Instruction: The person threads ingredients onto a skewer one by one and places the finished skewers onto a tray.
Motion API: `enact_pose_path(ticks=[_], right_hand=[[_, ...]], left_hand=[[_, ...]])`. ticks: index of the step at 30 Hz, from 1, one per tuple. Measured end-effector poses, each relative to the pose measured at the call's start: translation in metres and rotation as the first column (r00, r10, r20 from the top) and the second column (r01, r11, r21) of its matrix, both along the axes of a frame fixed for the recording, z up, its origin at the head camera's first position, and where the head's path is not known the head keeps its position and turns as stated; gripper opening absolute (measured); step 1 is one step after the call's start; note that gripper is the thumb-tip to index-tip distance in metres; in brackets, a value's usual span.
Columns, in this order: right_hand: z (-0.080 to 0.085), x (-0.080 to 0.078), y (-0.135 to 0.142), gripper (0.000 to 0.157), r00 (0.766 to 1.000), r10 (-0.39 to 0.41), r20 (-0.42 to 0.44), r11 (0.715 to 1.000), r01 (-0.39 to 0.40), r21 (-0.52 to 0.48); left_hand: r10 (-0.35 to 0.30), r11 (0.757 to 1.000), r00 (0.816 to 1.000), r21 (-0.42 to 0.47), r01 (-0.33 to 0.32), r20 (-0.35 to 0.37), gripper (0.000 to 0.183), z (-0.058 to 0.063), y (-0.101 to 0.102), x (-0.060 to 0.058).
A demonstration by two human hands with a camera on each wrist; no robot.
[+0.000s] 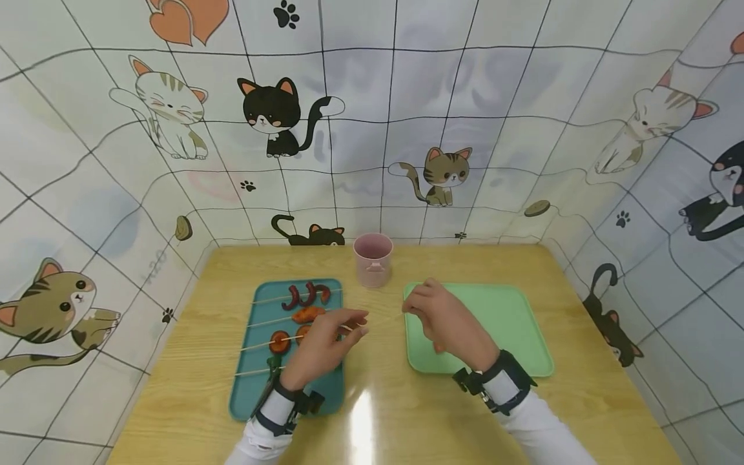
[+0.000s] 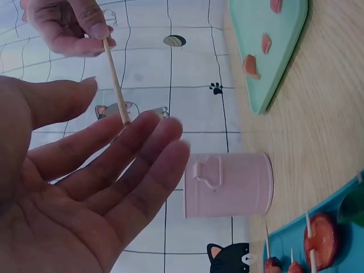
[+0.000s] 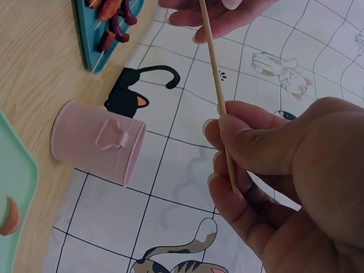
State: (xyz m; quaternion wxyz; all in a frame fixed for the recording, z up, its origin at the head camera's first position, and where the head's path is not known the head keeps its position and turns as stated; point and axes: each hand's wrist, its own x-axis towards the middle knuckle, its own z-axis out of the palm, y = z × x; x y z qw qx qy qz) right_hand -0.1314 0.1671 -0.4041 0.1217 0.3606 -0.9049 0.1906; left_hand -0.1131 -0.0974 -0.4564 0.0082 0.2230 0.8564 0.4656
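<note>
A thin wooden skewer is pinched between the thumb and fingers of my right hand, its pointed end jutting past the fingertips in the right wrist view. My left hand is beside the other end, palm turned up and fingers loosely extended. In the left wrist view the skewer's end overlaps the fingers there, with the thumb held apart from it. The right hand is above the light green tray, the left over the right part of the blue tray. Orange-pink slices lie on the green tray.
A pink cup with a small handle stands between the trays, toward the back. On the blue tray lie several loaded skewers, with dark red curled pieces, a browned piece, round slices and something green. A cat-print sheet hangs around the table.
</note>
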Motion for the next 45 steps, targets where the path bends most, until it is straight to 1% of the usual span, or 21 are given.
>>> enact_pose_path(ticks=[2,3,4,7,10,12,15,17,19,23,29,31,33,35,37,39,42,45], right_hand=[[-0.002,0.001,-0.002,0.039,0.999,0.020,-0.033,1.000,-0.020,0.004],[-0.004,0.001,-0.004,0.035,0.998,0.029,-0.055,1.000,-0.029,0.008],[-0.005,0.001,-0.005,0.030,0.996,0.036,-0.080,0.999,-0.036,0.013],[-0.009,0.002,-0.008,0.025,0.993,0.045,-0.113,0.999,-0.043,0.021],[-0.014,0.003,-0.009,0.028,0.990,0.051,-0.130,0.998,-0.048,0.030],[-0.017,0.004,-0.009,0.028,0.988,0.058,-0.145,0.998,-0.054,0.036],[-0.023,0.006,-0.009,0.027,0.985,0.069,-0.160,0.997,-0.064,0.040],[-0.025,0.006,-0.010,0.027,0.985,0.079,-0.152,0.997,-0.074,0.038],[-0.026,0.008,-0.011,0.027,0.989,0.092,-0.120,0.996,-0.089,0.028],[-0.028,0.009,-0.014,0.029,0.992,0.111,-0.055,0.994,-0.111,0.015],[-0.031,0.009,-0.016,0.017,0.993,0.111,-0.044,0.994,-0.111,0.003],[-0.032,0.009,-0.017,0.013,0.995,0.104,-0.011,0.995,-0.104,-0.011],[-0.032,0.009,-0.017,0.009,0.995,0.088,0.049,0.996,-0.087,-0.025],[-0.030,0.007,-0.016,0.009,0.990,0.064,0.123,0.997,-0.058,-0.049],[-0.029,0.003,-0.013,0.015,0.983,0.033,0.180,0.997,-0.020,-0.075],[-0.028,-0.004,-0.008,0.020,0.973,0.003,0.230,0.993,0.026,-0.119],[-0.028,-0.018,0.005,0.025,0.955,-0.045,0.294,0.975,0.106,-0.194],[-0.030,-0.035,0.019,0.030,0.929,-0.109,0.354,0.949,0.203,-0.241]], left_hand=[[-0.022,0.999,1.000,-0.026,0.021,-0.013,0.032,-0.001,0.001,0.002],[-0.031,0.999,0.999,-0.036,0.031,-0.008,0.031,-0.001,0.002,0.003],[-0.042,0.998,0.999,-0.040,0.042,-0.012,0.031,-0.002,0.003,0.004],[-0.074,0.996,0.997,-0.040,0.074,0.002,0.027,-0.003,0.005,0.005],[-0.091,0.995,0.996,-0.035,0.091,0.008,0.021,-0.004,0.006,0.007],[-0.090,0.995,0.996,-0.043,0.091,0.011,0.018,-0.006,0.007,0.008],[-0.096,0.994,0.995,-0.060,0.096,0.010,0.017,-0.009,0.009,0.011],[-0.097,0.993,0.995,-0.073,0.098,0.008,0.017,-0.012,0.009,0.012],[-0.095,0.991,0.995,-0.094,0.095,0.000,0.017,-0.014,0.011,0.014],[-0.069,0.988,0.998,-0.136,0.067,-0.011,0.017,-0.017,0.013,0.016],[-0.052,0.988,0.999,-0.144,0.054,0.016,0.022,-0.020,0.015,0.019],[-0.054,0.988,0.998,-0.144,0.056,0.013,0.024,-0.022,0.014,0.019],[-0.056,0.989,0.998,-0.140,0.056,0.002,0.025,-0.024,0.013,0.018],[-0.051,0.990,0.999,-0.134,0.050,-0.006,0.026,-0.027,0.011,0.017],[-0.034,0.991,0.999,-0.133,0.030,-0.024,0.026,-0.030,0.009,0.016],[-0.002,0.991,0.999,-0.135,-0.003,-0.042,0.028,-0.033,0.005,0.015],[0.044,0.991,0.998,-0.125,-0.050,-0.049,0.030,-0.037,-0.002,0.013],[0.071,0.992,0.997,-0.102,-0.074,-0.032,0.030,-0.038,-0.009,0.012]])
